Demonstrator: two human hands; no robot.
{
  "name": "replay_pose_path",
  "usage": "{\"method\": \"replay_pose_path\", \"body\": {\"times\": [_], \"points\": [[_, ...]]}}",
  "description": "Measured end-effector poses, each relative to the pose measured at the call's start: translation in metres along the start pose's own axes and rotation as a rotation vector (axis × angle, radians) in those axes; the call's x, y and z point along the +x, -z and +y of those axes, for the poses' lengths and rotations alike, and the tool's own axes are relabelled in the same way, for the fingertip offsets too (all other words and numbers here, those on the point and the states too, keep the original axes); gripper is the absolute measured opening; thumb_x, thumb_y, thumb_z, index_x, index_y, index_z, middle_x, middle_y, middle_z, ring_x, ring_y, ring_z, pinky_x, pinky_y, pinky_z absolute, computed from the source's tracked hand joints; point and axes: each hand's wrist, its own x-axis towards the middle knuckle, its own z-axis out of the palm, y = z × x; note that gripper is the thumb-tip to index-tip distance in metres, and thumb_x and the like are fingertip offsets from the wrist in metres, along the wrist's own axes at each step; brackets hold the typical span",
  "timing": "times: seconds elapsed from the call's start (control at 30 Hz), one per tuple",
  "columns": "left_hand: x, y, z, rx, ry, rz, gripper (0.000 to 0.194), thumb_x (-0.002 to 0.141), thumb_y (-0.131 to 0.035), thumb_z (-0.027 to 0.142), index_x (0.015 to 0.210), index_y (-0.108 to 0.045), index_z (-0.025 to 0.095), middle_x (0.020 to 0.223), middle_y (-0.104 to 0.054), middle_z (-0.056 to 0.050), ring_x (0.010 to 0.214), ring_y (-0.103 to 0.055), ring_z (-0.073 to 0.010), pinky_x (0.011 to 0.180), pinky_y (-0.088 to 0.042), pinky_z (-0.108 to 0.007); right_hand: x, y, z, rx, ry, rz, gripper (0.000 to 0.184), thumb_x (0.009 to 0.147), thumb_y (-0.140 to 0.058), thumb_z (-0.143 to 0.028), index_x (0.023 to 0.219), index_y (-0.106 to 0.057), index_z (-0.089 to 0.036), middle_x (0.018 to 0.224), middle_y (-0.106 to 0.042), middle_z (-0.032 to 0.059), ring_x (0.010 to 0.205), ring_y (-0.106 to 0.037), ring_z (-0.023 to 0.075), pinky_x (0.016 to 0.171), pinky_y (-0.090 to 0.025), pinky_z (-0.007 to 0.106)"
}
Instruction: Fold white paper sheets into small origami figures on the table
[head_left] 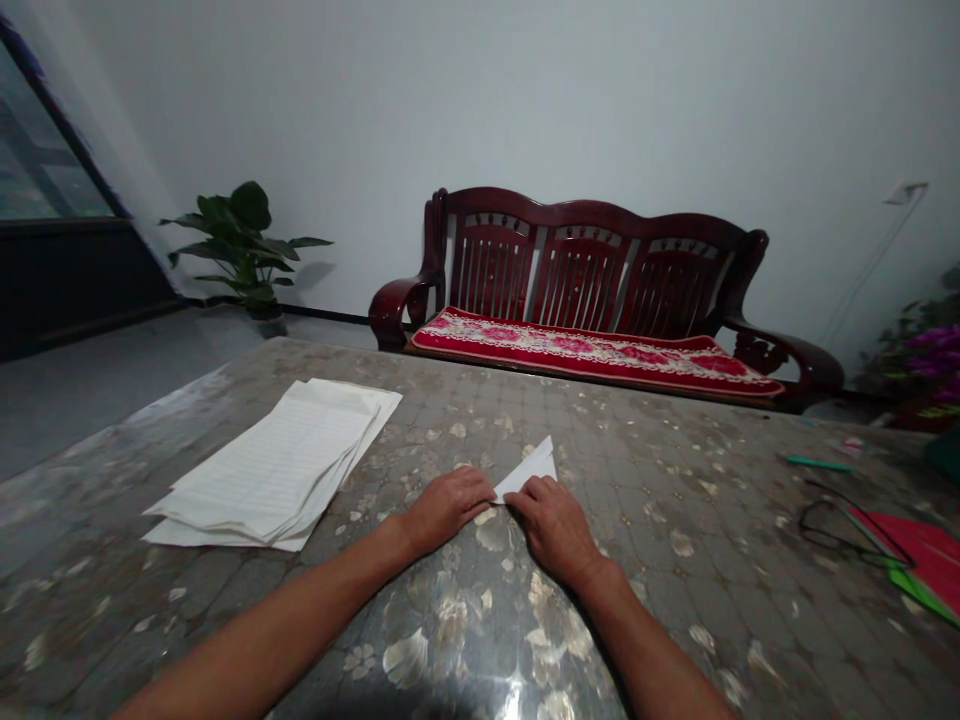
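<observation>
A folded white paper (529,472) with a pointed, triangular shape lies on the table near the middle. My right hand (553,530) sits over its lower part, fingers pressing down on it. My left hand (448,508) comes in from the left, its fingertips on the paper's left corner. The part of the paper under my right hand is hidden. To the left lies a loose stack of lined white paper (274,465), well apart from both hands. The table (622,470) has a glossy, flower-patterned top.
Black eyeglasses (851,530), a green pen (819,464) and red and green paper sheets (919,560) lie at the table's right. Beyond the far edge stand a dark wooden bench (592,270) with a red cushion and a potted plant (244,245).
</observation>
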Motion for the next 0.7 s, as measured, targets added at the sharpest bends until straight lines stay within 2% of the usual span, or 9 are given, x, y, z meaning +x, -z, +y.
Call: {"method": "replay_pose_path", "body": {"times": [0.13,0.33,0.5,0.7], "points": [[0.001,-0.003,0.001,0.062,0.051,0.023,0.018,0.096,-0.051,0.031,0.095,-0.067,0.022,0.092,-0.066,-0.003,0.092,-0.057,-0.0174,0.084,-0.044,-0.028,0.000,-0.001,0.000,0.004,-0.009,0.002,0.024,0.094,-0.049,-0.019,0.109,-0.067,-0.025,0.096,-0.058,0.0054,0.092,-0.046,0.0199,0.079,-0.033,0.031],[0.010,-0.001,0.014,0.031,0.282,0.024,0.013,0.090,-0.058,0.024,0.081,-0.066,0.020,0.085,-0.064,-0.001,0.089,-0.057,-0.0172,0.080,-0.042,-0.027,0.001,-0.004,0.001,0.027,0.007,0.022,0.027,0.093,-0.050,-0.016,0.111,-0.068,-0.024,0.094,-0.058,0.0056,0.091,-0.046,0.0192,0.078,-0.033,0.030],[0.018,-0.001,0.022,0.040,0.447,-0.009,0.009,0.086,-0.058,0.024,0.082,-0.064,0.019,0.088,-0.063,-0.002,0.091,-0.057,-0.0190,0.081,-0.041,-0.029,0.002,-0.005,0.000,0.045,0.020,0.037,0.026,0.092,-0.051,-0.015,0.108,-0.069,-0.024,0.094,-0.058,0.0052,0.090,-0.046,0.0191,0.077,-0.033,0.030],[0.021,-0.004,0.022,0.010,0.489,0.024,0.007,0.084,-0.058,0.022,0.087,-0.064,0.021,0.091,-0.064,-0.001,0.090,-0.058,-0.0180,0.080,-0.041,-0.028,0.002,-0.004,-0.003,0.065,0.034,0.023,0.025,0.093,-0.049,-0.015,0.111,-0.066,-0.021,0.098,-0.061,0.0060,0.094,-0.048,0.0195,0.080,-0.033,0.030]]}}
